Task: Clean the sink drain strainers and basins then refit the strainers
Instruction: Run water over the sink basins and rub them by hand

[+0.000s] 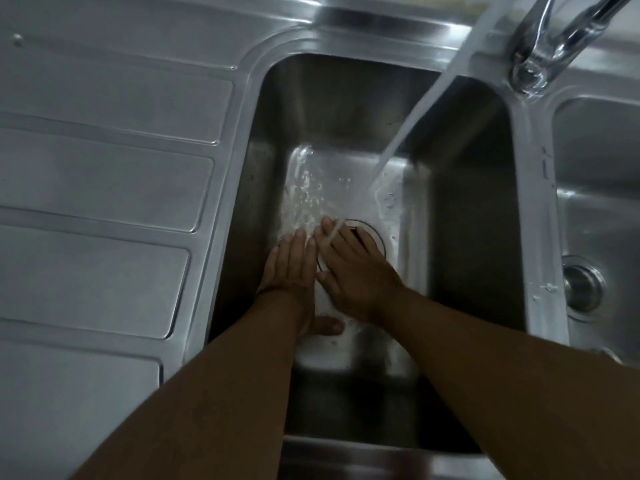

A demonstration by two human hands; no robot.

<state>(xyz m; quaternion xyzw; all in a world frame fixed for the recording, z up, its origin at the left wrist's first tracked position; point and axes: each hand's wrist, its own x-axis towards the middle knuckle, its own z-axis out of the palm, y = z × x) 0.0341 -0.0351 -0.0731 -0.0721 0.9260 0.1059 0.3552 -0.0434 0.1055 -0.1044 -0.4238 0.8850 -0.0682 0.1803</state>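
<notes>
- Left grip (291, 268) lies flat with fingers straight on the floor of the left basin (467, 202), holding nothing.
- Right grip (356, 275) spreads straight fingers over the drain (375, 237), also holding nothing.
- Water (433, 98) runs from the faucet (540, 57) into this basin.
- A strainer (583, 289) sits in the right basin (606, 150).

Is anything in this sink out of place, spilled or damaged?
Nothing stands out. Tap water falls inside the large basin, where the left hand and right hand lie flat. The right hand partly covers the drain, hiding its inside. The strainer in the small basin sits in place.
</notes>
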